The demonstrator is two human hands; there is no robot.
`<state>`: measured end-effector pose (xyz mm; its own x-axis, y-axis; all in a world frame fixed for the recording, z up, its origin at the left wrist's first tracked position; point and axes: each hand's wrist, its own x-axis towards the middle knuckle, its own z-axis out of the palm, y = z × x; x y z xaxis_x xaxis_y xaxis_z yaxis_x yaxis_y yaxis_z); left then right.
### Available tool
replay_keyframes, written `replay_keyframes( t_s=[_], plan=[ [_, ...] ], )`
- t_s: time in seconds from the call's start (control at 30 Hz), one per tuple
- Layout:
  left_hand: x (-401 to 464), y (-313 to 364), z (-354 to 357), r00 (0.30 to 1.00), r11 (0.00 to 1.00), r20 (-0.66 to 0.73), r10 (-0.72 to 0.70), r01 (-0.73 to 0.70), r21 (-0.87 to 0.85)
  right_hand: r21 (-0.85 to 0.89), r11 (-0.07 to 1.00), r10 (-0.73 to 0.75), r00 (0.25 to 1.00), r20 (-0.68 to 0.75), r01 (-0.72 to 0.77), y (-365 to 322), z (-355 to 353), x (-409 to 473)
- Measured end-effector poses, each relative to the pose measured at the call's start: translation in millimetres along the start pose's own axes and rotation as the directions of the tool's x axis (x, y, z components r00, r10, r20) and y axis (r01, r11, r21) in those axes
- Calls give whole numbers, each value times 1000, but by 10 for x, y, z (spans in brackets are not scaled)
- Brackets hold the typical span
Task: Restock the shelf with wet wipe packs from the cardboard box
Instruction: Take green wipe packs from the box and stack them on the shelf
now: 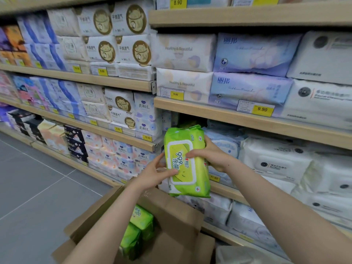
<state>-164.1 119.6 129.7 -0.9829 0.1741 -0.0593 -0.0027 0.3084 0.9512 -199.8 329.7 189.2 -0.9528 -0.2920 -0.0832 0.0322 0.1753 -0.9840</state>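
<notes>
A green wet wipe pack (186, 143) with a white lid stands upright in front of the third shelf from the top. My right hand (211, 155) grips its right side, thumb across the lid. My left hand (158, 172) holds its lower left edge with thumb and fingers. Behind the pack's top, a dark gap in the shelf row (190, 121) shows a little green. Below my arms an open cardboard box (171, 216) holds more green packs (141, 221), partly hidden by my left forearm.
Wooden shelves (247, 121) carry white, blue and lilac tissue and wipe packs with yellow price tags. White wipe packs (276, 161) sit right of the gap. Grey tiled floor (38, 178) stretches to the left of the box.
</notes>
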Motion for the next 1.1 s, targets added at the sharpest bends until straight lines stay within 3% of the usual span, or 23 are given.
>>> replay_keyframes(
  t_s=[0.13, 0.33, 0.43, 0.6, 0.7, 0.8, 0.87, 0.97, 1.03, 1.1],
  plan=[
    [5, 83, 73, 982, 967, 183, -54, 97, -236, -2, 999, -53, 998, 41, 53, -39, 40, -5],
    [59, -81, 192, 996, 883, 45, -79, 90, -461, -235, 964, -111, 992, 57, 122, 29, 184, -4],
    [116, -160, 215, 998, 890, -20, -56, 41, -455, -311, 943, -105, 993, 63, 119, 102, 195, 93],
    [299, -360, 138, 994, 958, -111, -8, -24, -284, -363, 930, -18, 995, 95, 51, 85, 122, 343],
    [460, -425, 50, 993, 963, -107, 45, -71, -258, -362, 931, -20, 998, 66, 43, 121, 121, 527],
    [663, -477, -243, 992, 990, -6, 122, -122, -75, -324, 945, -48, 999, -4, 45, 130, 73, 704],
    [881, -548, -534, 983, 963, -44, 177, -164, 212, -360, 931, -91, 994, -63, 62, 94, 38, 847],
    [1268, -638, -841, 955, 762, -103, 279, -155, 628, -473, 876, -174, 976, -133, 92, 55, 54, 1078],
    [1477, -679, -870, 972, 607, -81, 221, -72, 792, -563, 821, -232, 958, -168, 100, 54, 106, 1204],
    [1593, -725, -813, 993, 543, -60, 102, -5, 840, -628, 770, -293, 938, -187, 116, 73, 169, 1319]
  ],
)
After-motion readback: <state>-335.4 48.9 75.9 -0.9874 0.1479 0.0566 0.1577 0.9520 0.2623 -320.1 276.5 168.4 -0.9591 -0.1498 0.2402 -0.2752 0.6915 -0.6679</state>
